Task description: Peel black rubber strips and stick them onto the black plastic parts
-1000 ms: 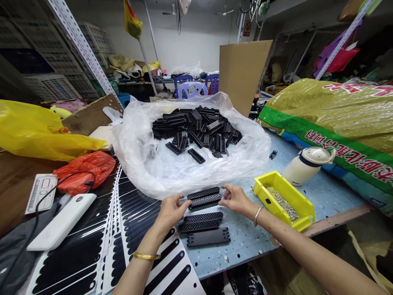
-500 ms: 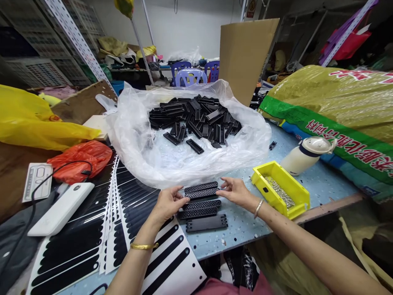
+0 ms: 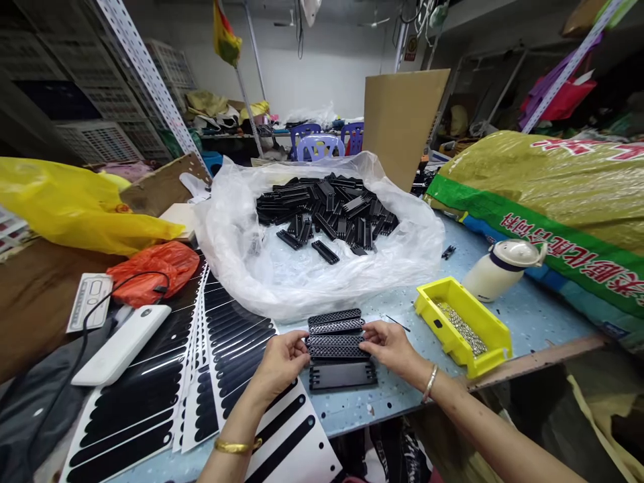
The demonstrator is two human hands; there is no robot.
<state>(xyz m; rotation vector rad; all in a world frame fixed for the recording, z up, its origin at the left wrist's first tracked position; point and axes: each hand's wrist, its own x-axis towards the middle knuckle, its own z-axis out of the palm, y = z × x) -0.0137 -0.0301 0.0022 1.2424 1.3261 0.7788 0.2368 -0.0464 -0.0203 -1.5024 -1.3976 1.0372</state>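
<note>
In front of me on the blue speckled table, several black strips with a latticed surface (image 3: 335, 346) lie crosswise in a short column. My left hand (image 3: 279, 365) pinches the left ends of the middle strips between thumb and fingers. At their right ends, my right hand (image 3: 391, 347) closes the same way. One more latticed strip (image 3: 335, 314) lies at the far end of the column. Nearest me is a smooth black piece with notched ends (image 3: 343, 377), touched by neither hand. My fingers cover the tips of the middle strips.
Behind the strips, a clear plastic bag (image 3: 322, 285) holds a heap of black pieces (image 3: 332, 201). To the right stand a yellow bin (image 3: 427, 315) of small metal parts and a cream flask (image 3: 490, 275). Printed black-and-white sheets (image 3: 241, 335) and a white device (image 3: 123, 342) lie left.
Both hands have come nearer to me, and the middle latticed strips now lie closer together. My right fingers have closed at the strip ends. The camera view has tilted up slightly.
</note>
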